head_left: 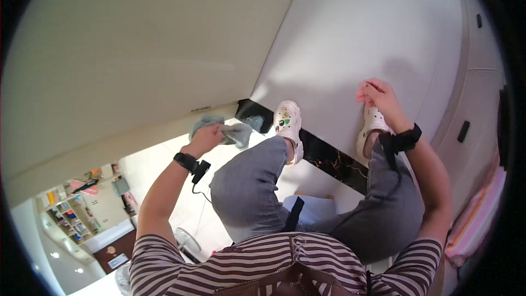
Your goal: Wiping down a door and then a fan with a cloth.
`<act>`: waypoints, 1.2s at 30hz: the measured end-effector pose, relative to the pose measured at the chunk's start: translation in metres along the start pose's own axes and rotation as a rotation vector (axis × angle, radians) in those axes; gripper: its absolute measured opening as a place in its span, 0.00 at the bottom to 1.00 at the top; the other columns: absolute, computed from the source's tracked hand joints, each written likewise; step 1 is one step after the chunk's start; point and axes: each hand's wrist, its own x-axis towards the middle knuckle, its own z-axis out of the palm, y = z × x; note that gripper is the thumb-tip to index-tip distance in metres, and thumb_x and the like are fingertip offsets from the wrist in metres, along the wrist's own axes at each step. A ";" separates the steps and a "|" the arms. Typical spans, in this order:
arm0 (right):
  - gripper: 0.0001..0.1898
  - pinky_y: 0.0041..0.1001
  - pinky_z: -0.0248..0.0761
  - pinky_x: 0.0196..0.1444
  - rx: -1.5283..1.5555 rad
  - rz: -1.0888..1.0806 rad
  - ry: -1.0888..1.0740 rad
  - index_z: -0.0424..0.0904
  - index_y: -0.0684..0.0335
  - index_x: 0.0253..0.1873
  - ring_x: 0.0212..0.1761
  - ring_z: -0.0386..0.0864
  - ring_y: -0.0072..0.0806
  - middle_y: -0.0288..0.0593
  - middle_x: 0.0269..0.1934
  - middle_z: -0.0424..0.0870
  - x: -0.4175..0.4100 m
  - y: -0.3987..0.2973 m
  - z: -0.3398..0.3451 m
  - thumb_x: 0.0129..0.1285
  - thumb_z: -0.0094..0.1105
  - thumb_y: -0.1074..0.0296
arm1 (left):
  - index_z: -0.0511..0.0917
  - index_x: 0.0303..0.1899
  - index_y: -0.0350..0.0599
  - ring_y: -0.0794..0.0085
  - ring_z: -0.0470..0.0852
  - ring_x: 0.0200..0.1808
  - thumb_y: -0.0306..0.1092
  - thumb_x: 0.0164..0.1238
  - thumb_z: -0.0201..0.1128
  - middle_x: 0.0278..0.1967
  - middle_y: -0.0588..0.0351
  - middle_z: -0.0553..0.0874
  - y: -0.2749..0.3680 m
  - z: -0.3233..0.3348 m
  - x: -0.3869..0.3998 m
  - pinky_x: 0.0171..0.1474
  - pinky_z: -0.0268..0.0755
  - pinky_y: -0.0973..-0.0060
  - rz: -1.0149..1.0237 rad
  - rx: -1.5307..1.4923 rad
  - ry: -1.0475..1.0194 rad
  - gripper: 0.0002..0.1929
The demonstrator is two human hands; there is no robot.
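My left hand [208,137] grips a damp-looking grey-blue cloth [237,133] beside the lower edge of a large off-white door [135,49]. Part of the cloth bunches up behind the fingers, and the rest hangs out to the right. My right hand [378,94] is raised above my right white clog [373,119], its fingers bent inward. I see no object in it, and whether the fingertips meet is unclear. My left white clog [287,115], decorated with small charms, rests by a black marble threshold strip [335,158].
A smooth pale panel or floor [361,28] extends ahead. Drawers with dark handles [463,131] line the right side, near striped pink fabric [478,218]. At lower left are filled shelves [74,218] and a fan-like round object [187,239]. Cables hang from both wrist straps [191,163].
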 end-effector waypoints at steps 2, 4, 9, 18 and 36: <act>0.11 0.27 0.72 0.34 -0.289 -0.338 0.014 0.74 0.66 0.43 0.33 0.82 0.31 0.42 0.31 0.83 -0.007 -0.022 0.003 0.63 0.50 0.64 | 0.74 0.45 0.33 0.54 0.80 0.40 0.35 0.61 0.51 0.36 0.41 0.82 -0.011 -0.011 -0.011 0.45 0.70 0.65 -0.046 -0.141 0.132 0.16; 0.11 0.30 0.72 0.35 -0.688 -0.500 0.049 0.75 0.64 0.43 0.33 0.81 0.35 0.44 0.31 0.83 -0.038 -0.066 0.009 0.62 0.51 0.64 | 0.74 0.46 0.33 0.60 0.80 0.40 0.34 0.63 0.50 0.36 0.44 0.83 -0.011 -0.019 -0.022 0.45 0.70 0.67 0.008 -0.369 0.241 0.16; 0.13 0.37 0.72 0.37 -1.269 -0.613 -0.056 0.75 0.61 0.43 0.33 0.80 0.43 0.47 0.31 0.82 -0.120 -0.131 0.053 0.60 0.53 0.59 | 0.72 0.52 0.33 0.73 0.77 0.40 0.31 0.67 0.48 0.36 0.51 0.82 0.049 -0.076 -0.073 0.48 0.69 0.74 0.379 -0.711 0.510 0.16; 0.31 0.30 0.70 0.51 -0.389 -0.889 -0.118 0.59 0.66 0.63 0.52 0.74 0.32 0.48 0.51 0.75 -0.164 -0.093 0.184 0.59 0.61 0.61 | 0.67 0.58 0.33 0.68 0.80 0.42 0.45 0.70 0.51 0.40 0.46 0.82 0.180 -0.095 -0.156 0.48 0.70 0.74 0.911 -0.766 0.383 0.25; 0.17 0.22 0.66 0.47 -0.073 -0.967 0.294 0.76 0.70 0.45 0.41 0.72 0.19 0.38 0.39 0.79 -0.228 -0.105 0.105 0.66 0.53 0.58 | 0.74 0.54 0.37 0.71 0.79 0.42 0.41 0.68 0.54 0.46 0.48 0.82 -0.003 -0.094 -0.223 0.49 0.70 0.73 0.359 -0.668 1.015 0.20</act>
